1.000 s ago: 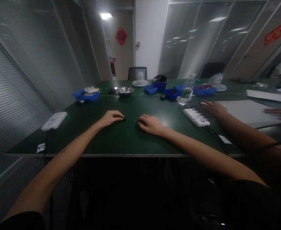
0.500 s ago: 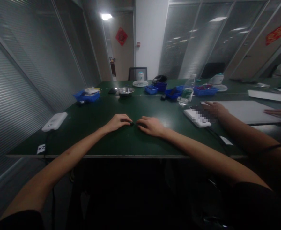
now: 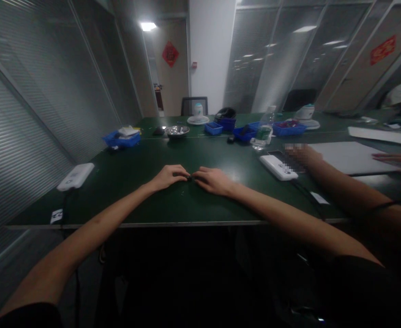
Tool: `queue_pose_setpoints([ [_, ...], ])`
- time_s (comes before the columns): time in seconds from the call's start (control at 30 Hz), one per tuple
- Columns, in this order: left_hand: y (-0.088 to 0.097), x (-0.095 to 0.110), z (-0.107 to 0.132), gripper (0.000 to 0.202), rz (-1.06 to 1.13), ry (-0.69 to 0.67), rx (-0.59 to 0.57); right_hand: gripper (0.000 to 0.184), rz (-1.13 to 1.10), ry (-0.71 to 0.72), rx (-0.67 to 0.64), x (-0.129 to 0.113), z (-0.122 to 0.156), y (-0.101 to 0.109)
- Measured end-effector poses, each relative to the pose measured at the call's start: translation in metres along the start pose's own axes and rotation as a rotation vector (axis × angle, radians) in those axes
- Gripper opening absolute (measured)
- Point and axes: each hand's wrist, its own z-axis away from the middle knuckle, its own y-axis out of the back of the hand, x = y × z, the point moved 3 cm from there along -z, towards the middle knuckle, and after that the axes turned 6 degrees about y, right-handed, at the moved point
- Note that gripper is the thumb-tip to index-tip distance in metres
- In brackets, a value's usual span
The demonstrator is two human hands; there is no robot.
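Observation:
A small black object (image 3: 189,178) sits low over the green table (image 3: 173,205), between my two hands; it is too small and dark to name. My left hand (image 3: 169,176) pinches it from the left with thumb and fingers. From the right, the closed fingertips of my right hand (image 3: 215,181) meet it, the thumb side partly hidden. Both hands rest close to the tabletop, their tips nearly touching.
White power banks (image 3: 76,176) (image 3: 278,167) with cables lie on either side. Farther back are a blue tray (image 3: 121,139), a metal bowl (image 3: 177,132) and a water bottle (image 3: 264,132). At right, another person's hand (image 3: 306,156) is by a phone and a pale board (image 3: 350,157).
My right fingertips have come closer to my left hand and now reach the black object. The whole view has shifted slightly.

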Motion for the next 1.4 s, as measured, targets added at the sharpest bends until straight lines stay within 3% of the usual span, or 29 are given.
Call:
queue_pose_setpoints([
  [0.3,-0.002,0.0,0.002,0.026,-0.053,-0.053,-0.003,0.03,-0.088,-0.026,0.022,0.002,-0.005,-0.004],
  [0.57,-0.003,0.004,0.001,0.024,-0.034,0.002,-0.026,0.027,-0.162,-0.008,0.045,-0.002,-0.006,-0.003],
  [0.87,-0.004,0.001,0.0,0.041,-0.053,0.008,-0.071,0.027,-0.129,-0.05,0.109,0.0,-0.005,-0.002],
  [1.1,-0.003,0.0,0.001,0.031,-0.19,-0.031,-0.065,0.027,-0.071,-0.122,0.03,0.001,-0.003,0.002],
  [1.27,0.014,-0.021,0.002,0.03,-0.238,0.029,0.007,0.026,-0.045,-0.165,0.017,0.004,-0.002,0.004],
  [1.4,0.049,-0.056,0.01,0.031,-0.347,0.221,0.147,0.026,-0.051,-0.176,0.0,0.005,-0.002,0.005],
])
